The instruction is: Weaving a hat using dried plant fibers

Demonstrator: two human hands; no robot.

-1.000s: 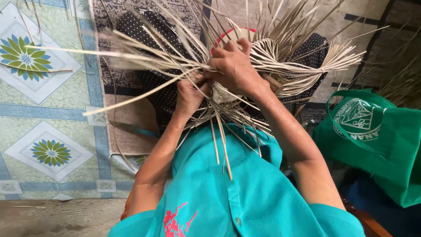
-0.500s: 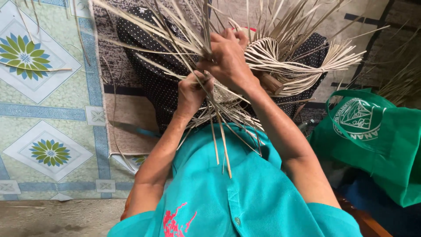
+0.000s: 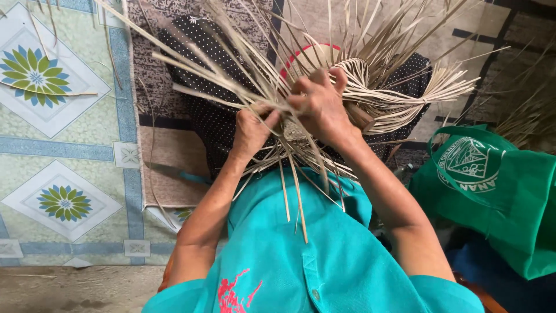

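Observation:
A half-woven basket of pale flat reed strips [image 3: 370, 98] rests on my lap, over a black dotted skirt [image 3: 214, 116]. Many loose strip ends [image 3: 191, 64] fan out to the upper left and upward. My left hand [image 3: 252, 130] is closed around a bundle of strips near the woven centre. Just to its right, my right hand [image 3: 321, 104] pinches strips on top of the weave, fingers bent. Several strip ends [image 3: 295, 197] hang down over my teal shirt [image 3: 313, 255].
A green cloth bag [image 3: 492, 185] lies at the right. A patterned floor mat [image 3: 58, 133] with flower tiles covers the left. A knife with a teal handle [image 3: 174, 172] lies on a brown woven mat. More reeds lie at the far right.
The long strips that stuck out to the left have swung up toward the upper left. Both hands have stayed gripping at the woven centre, shifting slightly upward.

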